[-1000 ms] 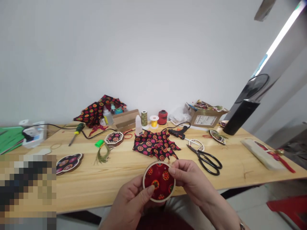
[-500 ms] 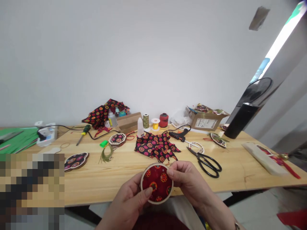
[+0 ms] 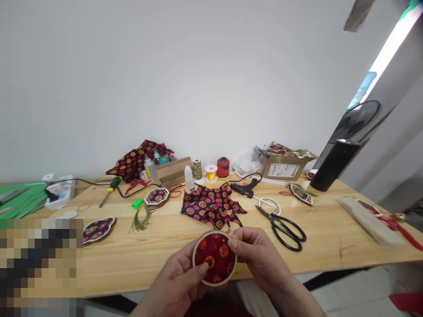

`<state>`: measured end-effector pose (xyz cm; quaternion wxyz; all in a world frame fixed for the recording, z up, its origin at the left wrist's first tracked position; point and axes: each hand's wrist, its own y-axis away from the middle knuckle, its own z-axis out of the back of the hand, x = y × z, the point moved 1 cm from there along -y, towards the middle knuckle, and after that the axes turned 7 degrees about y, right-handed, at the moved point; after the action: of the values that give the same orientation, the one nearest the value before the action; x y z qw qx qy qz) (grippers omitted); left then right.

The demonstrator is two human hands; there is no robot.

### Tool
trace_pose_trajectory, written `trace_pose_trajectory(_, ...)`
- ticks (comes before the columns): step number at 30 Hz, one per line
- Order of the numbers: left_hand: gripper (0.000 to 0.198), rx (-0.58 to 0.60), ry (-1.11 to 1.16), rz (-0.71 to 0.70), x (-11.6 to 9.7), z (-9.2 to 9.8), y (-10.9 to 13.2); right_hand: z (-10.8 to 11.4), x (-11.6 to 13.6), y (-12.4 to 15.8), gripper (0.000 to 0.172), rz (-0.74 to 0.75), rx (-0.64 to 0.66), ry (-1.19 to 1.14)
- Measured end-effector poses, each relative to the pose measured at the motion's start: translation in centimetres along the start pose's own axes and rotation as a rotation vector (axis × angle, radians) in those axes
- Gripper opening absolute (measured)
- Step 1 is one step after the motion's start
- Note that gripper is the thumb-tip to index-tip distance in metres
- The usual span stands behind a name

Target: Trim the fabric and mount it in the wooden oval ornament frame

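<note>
Both hands hold a round wooden-rimmed disc [image 3: 214,256] covered with red patterned fabric, just over the near edge of the wooden table [image 3: 158,251]. My left hand [image 3: 180,284] grips it from below-left, thumb pressed on its face. My right hand [image 3: 256,255] pinches its right rim with closed fingers. Just beyond the disc lies a cut piece of black fabric with red and pink circles [image 3: 211,204]. Black scissors [image 3: 284,226] rest to the right of it.
Further back stand a white glue bottle [image 3: 188,179], thread spools [image 3: 211,169], a black glue gun [image 3: 246,188], a cardboard box [image 3: 284,165] and a black cylinder [image 3: 333,165]. Fabric-covered ornaments [image 3: 99,228], a screwdriver [image 3: 109,189] and a green tassel [image 3: 140,215] lie at left.
The disc and both hands have sunk slightly lower and nearer to me. The head view has shifted a little; the grip is unchanged.
</note>
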<state>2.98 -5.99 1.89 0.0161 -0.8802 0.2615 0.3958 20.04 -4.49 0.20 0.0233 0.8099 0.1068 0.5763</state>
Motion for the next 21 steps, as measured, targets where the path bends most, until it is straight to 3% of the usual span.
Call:
trace_pose_trajectory(9,0.037,0.015,0.002,0.009,-0.8,1.7,-1.2,-0.7,0.6,-1.2,0.032,0.051,-0.020,0.077)
trace_pose_trajectory(21,0.039,0.061,0.058,0.011,-5.2,7.5,-2.1,-6.5,1.4,-5.2,0.032,0.023,-0.075,0.135)
